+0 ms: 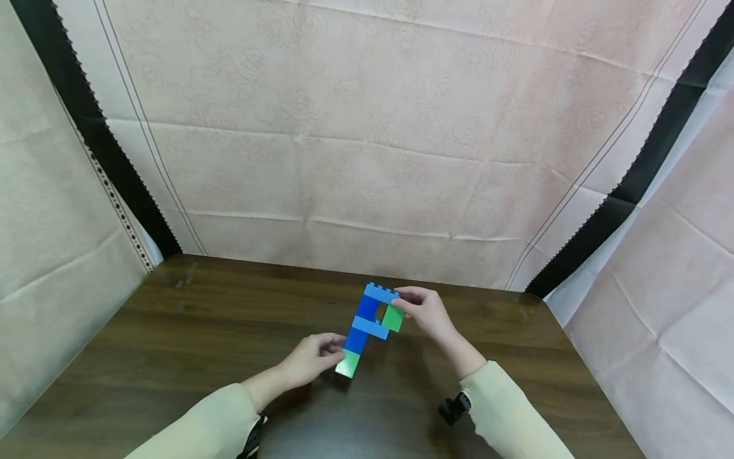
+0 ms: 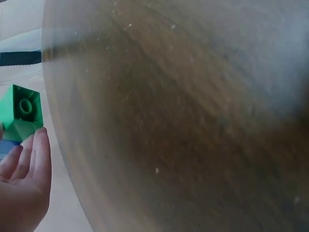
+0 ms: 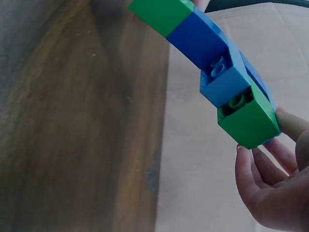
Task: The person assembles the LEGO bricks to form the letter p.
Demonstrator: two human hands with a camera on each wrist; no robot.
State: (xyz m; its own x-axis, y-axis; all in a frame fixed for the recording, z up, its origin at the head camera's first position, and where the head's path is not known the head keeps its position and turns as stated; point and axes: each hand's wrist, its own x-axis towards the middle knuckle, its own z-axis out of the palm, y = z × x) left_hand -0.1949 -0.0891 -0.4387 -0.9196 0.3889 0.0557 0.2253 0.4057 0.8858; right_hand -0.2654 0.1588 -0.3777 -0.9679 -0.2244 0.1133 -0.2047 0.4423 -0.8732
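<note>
Both hands hold a structure of toy building bricks, tilted over the table. At its lower end is a green brick (image 1: 347, 364), joined to a dark blue brick (image 1: 355, 342). My left hand (image 1: 308, 361) pinches this end. A longer light blue brick (image 1: 370, 327) crosses the middle, and a similar studded one (image 1: 380, 293) tops it, with a small gap between them. My right hand (image 1: 426, 311) grips the upper right corner, by the second green brick (image 1: 393, 318). In the left wrist view, the hollow underside of the lower green brick (image 2: 26, 107) shows above the fingertips.
A dark brown wooden table (image 1: 229, 319) lies beneath the hands. Pale patterned cloth (image 1: 367, 159) hangs behind its far edge and at both sides, with black strips (image 1: 103, 127) along the corners. A black wrist device (image 1: 454, 408) sits at the right sleeve.
</note>
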